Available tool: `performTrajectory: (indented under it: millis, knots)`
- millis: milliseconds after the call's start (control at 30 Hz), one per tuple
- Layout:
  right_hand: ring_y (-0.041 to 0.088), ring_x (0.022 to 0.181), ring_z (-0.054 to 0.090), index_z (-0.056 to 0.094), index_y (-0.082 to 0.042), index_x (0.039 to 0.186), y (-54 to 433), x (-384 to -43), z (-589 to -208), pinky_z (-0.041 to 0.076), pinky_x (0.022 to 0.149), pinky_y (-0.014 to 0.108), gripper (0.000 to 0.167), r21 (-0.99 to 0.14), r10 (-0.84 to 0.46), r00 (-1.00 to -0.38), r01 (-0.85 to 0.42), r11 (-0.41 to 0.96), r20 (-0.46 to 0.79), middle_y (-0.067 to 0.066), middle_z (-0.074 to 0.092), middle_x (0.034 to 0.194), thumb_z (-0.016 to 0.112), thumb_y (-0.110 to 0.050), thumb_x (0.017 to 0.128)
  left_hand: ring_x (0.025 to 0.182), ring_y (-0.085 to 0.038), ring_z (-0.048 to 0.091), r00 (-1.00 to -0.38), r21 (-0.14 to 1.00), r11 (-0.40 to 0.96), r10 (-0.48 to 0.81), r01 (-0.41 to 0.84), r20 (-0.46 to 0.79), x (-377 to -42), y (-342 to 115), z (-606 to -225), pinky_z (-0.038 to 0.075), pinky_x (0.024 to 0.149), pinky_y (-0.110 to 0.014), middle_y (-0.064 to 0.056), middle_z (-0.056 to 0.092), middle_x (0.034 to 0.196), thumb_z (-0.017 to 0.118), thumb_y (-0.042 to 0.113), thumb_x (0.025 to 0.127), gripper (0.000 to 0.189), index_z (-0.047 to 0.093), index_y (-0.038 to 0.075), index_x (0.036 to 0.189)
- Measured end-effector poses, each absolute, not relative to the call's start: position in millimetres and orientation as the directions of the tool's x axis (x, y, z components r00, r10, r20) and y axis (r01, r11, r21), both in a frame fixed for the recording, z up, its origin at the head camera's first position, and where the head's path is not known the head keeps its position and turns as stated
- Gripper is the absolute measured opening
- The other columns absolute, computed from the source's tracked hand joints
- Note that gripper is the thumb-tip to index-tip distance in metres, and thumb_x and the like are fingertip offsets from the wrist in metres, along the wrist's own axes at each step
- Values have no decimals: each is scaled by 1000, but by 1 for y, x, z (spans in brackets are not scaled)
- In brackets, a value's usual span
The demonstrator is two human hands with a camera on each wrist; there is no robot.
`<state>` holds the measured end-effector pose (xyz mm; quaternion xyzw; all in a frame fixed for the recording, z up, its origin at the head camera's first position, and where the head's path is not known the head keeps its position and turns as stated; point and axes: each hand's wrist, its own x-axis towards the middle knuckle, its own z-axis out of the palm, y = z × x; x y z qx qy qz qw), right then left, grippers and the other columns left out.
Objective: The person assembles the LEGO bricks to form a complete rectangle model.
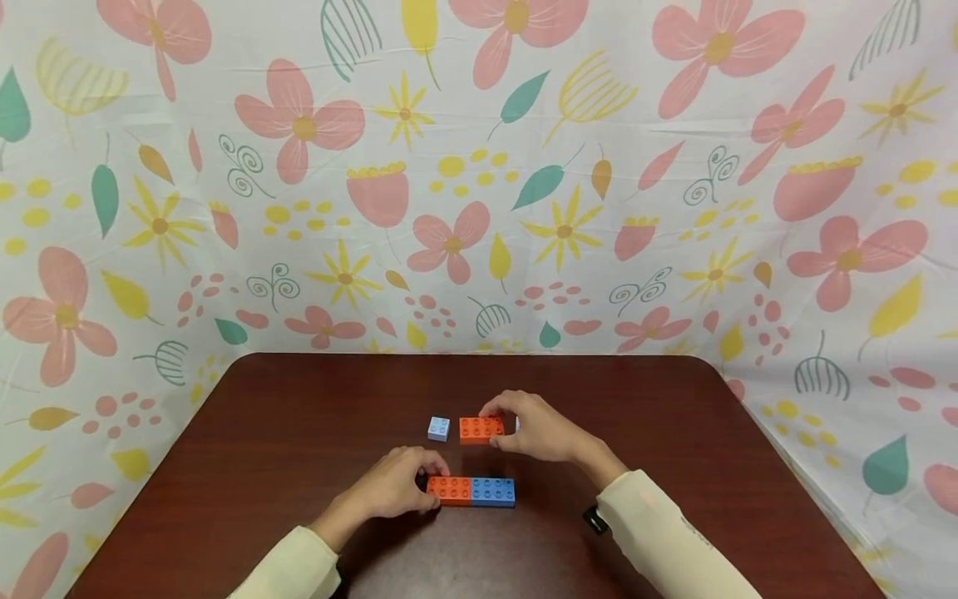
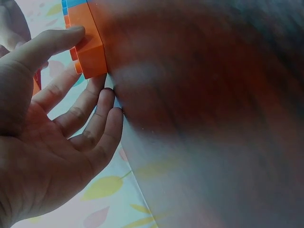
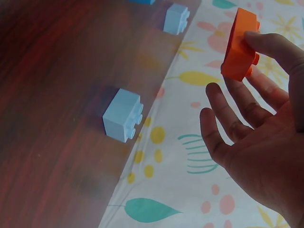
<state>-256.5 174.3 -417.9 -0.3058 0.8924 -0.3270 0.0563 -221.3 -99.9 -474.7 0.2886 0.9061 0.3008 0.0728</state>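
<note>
Near the front of the table, an orange-red brick (image 1: 449, 489) and a blue brick (image 1: 492, 491) stand end to end in a row. My left hand (image 1: 392, 487) pinches the orange end of that row, its thumb along the near side in the left wrist view. Farther back, my right hand (image 1: 540, 428) holds a second orange-red brick (image 3: 241, 45) between thumb and fingers; it looks tilted and raised in the right wrist view. A small light blue brick (image 1: 438, 428) sits just left of it. Another light blue brick (image 3: 123, 114) lies beside the right hand, mostly hidden behind it in the head view.
All the bricks are on or over a dark brown table (image 1: 299, 408) with rounded far corners. A white cloth (image 1: 449, 249) printed with flowers and leaves hangs behind it and along both sides.
</note>
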Motion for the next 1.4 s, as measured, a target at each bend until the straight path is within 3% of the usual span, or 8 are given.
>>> performTrajectory:
  millis: [200,633,933,1167,1400]
  knots:
    - [26,106,58,70,-16,122,171,-247,-419,52,96,51,33,-624,-601,-794,-516,586,93,-1,68,116,80,-19,90,96,-19,66,-822,584,652,567,483,47,-221,-101,-475,51,82,-36,3,71,98,89,18,73,32,75,20,102]
    - [15,106,58,70,-20,121,172,-234,-430,52,99,51,32,-639,-615,-784,-518,569,87,-7,68,116,80,-21,90,93,-17,65,-822,585,649,567,486,54,-220,-101,-474,51,80,-33,4,71,96,89,18,71,33,75,20,101]
    - [8,104,61,70,-22,121,173,-229,-439,54,97,38,32,-643,-625,-778,-508,572,59,-10,69,116,80,-25,91,94,-18,64,-826,591,655,562,471,36,-220,-100,-474,50,80,-36,3,70,96,89,19,72,33,75,20,102]
    - [9,103,63,70,-20,118,170,-227,-448,56,94,40,30,-657,-642,-764,-520,546,71,-8,69,114,81,-22,90,94,-17,63,-825,593,652,563,473,40,-221,-100,-474,50,80,-35,5,70,95,89,18,72,33,75,20,102]
    - [7,103,62,71,-17,116,166,-225,-454,54,93,33,30,-657,-641,-766,-503,562,38,-7,69,112,82,-18,88,95,-17,63,-829,593,656,559,466,33,-220,-100,-475,50,81,-38,4,70,97,89,18,72,35,75,19,104]
